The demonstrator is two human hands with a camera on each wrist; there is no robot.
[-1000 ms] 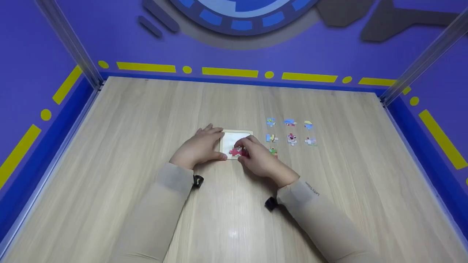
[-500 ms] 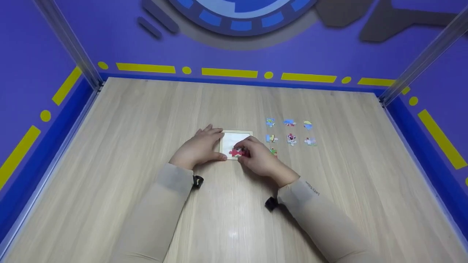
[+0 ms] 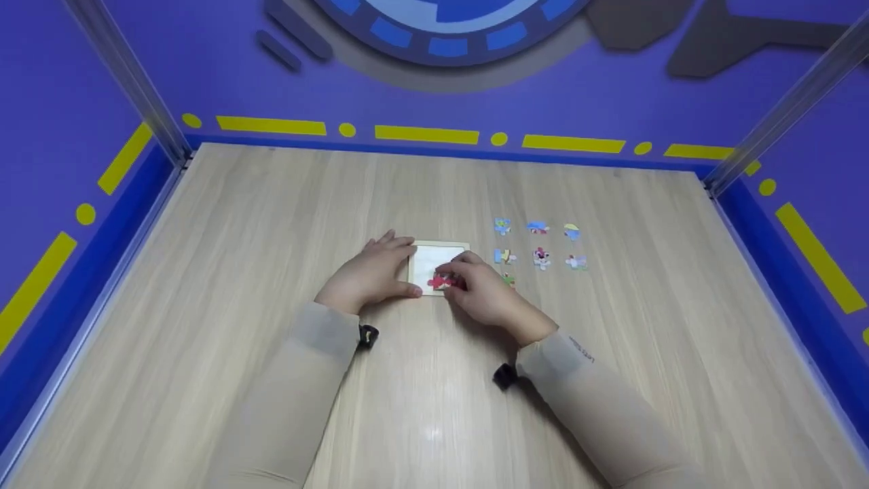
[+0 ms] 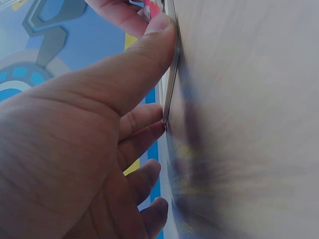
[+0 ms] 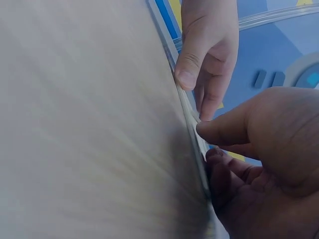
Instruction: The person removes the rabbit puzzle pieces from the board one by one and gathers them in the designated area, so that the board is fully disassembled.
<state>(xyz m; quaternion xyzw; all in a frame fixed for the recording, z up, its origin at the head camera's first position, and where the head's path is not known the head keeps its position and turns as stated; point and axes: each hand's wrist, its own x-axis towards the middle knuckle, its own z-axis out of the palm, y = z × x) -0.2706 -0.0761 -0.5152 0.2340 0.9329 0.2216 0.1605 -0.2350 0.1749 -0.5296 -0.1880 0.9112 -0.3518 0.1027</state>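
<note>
In the head view a shallow square puzzle tray (image 3: 428,257) with a pale wooden rim and white base lies on the table. My left hand (image 3: 370,272) holds its left side, thumb at the near corner and fingers at the far corner. In the left wrist view the left thumb (image 4: 157,37) rests on the rim. Over the tray's near right part, my right hand (image 3: 482,292) pinches a red jigsaw piece (image 3: 440,281) between thumb and fingers. Part of that piece is hidden behind the fingers, and whether another piece lies under the hand I cannot tell.
Several loose jigsaw pieces lie in rows right of the tray, among them one with a red character's face (image 3: 541,258). A green piece (image 3: 508,279) sits partly behind my right hand. Blue-purple walls (image 3: 434,102) border the wooden table (image 3: 305,197).
The red piece has shifted slightly to the right with my right fingers and looks a little tilted now. My left hand stays at the tray.
</note>
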